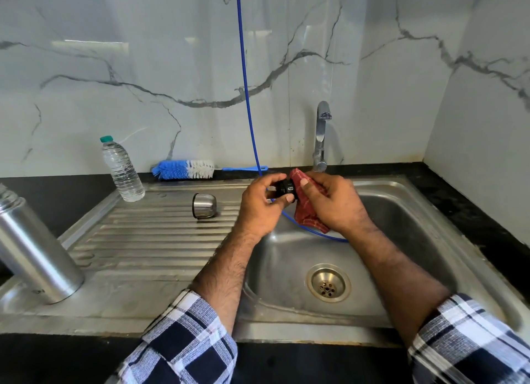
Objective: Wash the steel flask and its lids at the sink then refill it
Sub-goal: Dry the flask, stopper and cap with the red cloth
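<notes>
Left to right: steel flask (34, 249), uncapped, standing on the drainboard (160, 240); water bottle (122, 170); bottle brush (183, 170); steel cup lid (204, 205) lying on its side. Over the sink (415, 200), the left hand (258, 208) pinches a black inner lid (285, 189), apparently a stopper; right hand (329, 203) fingers clamp a red cloth (304, 203) against it. Small, rigid, probably slippery when wet: grip its rim.
</notes>
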`<act>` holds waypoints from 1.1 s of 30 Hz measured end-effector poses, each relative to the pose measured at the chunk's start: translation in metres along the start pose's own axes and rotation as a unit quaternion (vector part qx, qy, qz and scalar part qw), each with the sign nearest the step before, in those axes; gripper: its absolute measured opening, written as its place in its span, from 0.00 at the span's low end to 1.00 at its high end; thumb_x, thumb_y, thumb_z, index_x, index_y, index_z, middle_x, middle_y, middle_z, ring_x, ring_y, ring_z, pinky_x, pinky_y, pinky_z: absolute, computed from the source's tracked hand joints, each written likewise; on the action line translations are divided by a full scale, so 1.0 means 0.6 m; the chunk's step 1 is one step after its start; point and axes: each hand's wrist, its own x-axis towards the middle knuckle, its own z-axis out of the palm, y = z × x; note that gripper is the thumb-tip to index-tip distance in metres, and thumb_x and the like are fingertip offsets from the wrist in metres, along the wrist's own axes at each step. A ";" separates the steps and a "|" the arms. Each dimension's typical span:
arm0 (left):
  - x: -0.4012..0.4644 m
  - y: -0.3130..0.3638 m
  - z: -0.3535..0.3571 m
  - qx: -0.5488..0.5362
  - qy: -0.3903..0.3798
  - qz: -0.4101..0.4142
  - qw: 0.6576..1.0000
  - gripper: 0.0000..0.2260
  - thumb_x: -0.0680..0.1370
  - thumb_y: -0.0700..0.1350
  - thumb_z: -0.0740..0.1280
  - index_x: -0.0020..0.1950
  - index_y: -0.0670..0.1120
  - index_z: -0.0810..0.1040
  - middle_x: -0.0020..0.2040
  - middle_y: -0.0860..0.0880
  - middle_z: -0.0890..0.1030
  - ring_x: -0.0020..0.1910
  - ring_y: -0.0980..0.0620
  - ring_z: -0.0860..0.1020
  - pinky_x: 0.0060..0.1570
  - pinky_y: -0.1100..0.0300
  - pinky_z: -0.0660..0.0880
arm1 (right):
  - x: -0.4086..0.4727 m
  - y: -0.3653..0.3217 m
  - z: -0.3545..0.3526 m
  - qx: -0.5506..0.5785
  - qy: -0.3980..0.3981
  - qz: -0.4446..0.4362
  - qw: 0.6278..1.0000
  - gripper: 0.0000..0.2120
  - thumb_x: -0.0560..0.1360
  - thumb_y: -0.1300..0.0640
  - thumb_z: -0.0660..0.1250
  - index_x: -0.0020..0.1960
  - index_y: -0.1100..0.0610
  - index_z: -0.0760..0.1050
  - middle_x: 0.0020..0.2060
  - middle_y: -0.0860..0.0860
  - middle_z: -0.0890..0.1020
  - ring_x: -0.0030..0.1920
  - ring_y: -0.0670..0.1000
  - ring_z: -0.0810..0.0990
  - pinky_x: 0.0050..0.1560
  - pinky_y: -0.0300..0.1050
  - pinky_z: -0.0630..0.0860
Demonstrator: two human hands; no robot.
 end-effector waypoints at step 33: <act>-0.030 -0.007 -0.191 -0.112 0.209 -0.113 0.965 0.21 0.66 0.56 0.79 0.57 0.65 0.82 0.56 0.50 0.84 0.54 0.42 0.86 0.56 0.41 0.85 | 0.013 -0.120 0.086 0.492 -0.075 0.236 0.835 0.18 0.85 0.45 0.63 0.52 0.57 0.84 0.40 0.60 0.87 0.33 0.55 0.87 0.31 0.42 0.80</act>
